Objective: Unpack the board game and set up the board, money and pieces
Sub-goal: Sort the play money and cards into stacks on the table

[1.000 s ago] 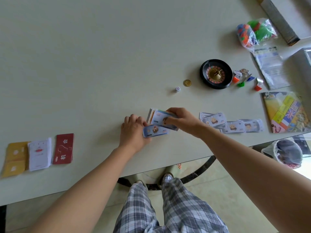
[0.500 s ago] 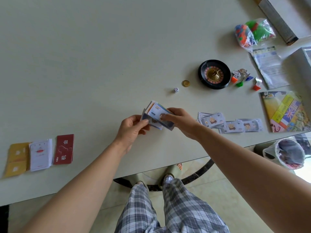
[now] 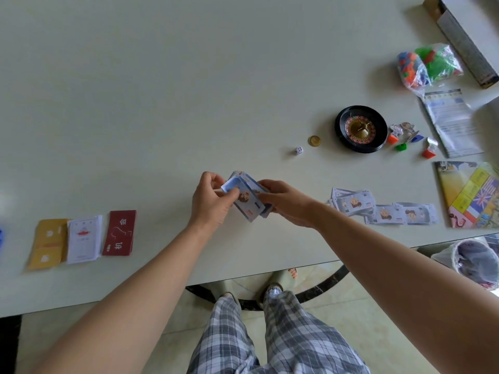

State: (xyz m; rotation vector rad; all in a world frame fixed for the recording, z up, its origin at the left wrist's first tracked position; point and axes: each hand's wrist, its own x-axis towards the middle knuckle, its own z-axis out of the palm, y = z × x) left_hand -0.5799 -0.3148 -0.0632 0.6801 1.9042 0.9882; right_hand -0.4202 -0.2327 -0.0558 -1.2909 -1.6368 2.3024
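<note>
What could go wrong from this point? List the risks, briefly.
1. The left hand and right hand hold the stack of play money loosely fanned above the table, not far from its near edge. A note might slip out and drop to the floor.
2. The laid-out notes overlap one another, so denominations could get mixed.
</note>
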